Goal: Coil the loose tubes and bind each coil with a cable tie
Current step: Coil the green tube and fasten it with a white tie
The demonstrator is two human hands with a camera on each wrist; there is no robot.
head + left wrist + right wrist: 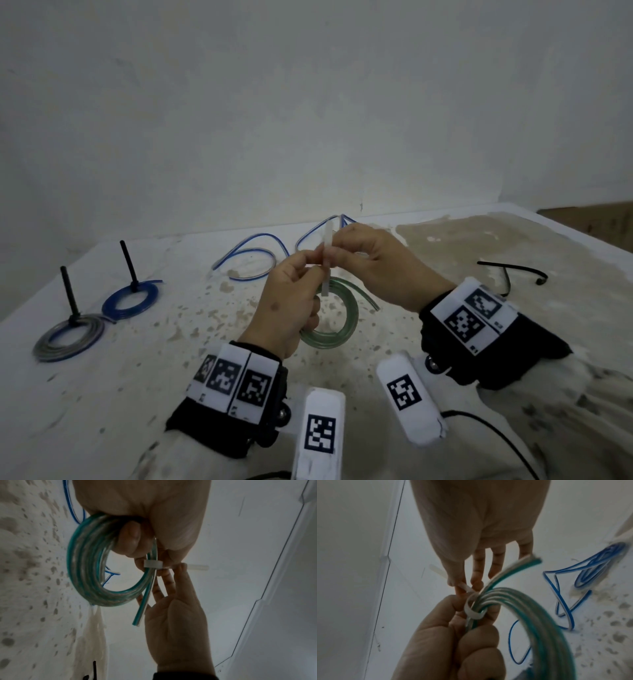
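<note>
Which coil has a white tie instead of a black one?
The green coil in the left hand. Its white tie differs from the black ties on the two coils lying at the left.

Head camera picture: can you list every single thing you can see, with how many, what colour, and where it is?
green tube coil: one, green and clear, held up over the table middle
white cable tie: one, whitish, looped round the green coil, tail pinched
tied coils: two, one grey-blue, one blue, far left on the table, each with a black tie tail standing up
loose blue tube: one, blue and clear, uncoiled at the table's back
black cable ties: about two, black, right side of the table
table: one, white, speckled
left hand: one, grips the green coil
right hand: one, pinches the white tie's tail
</note>
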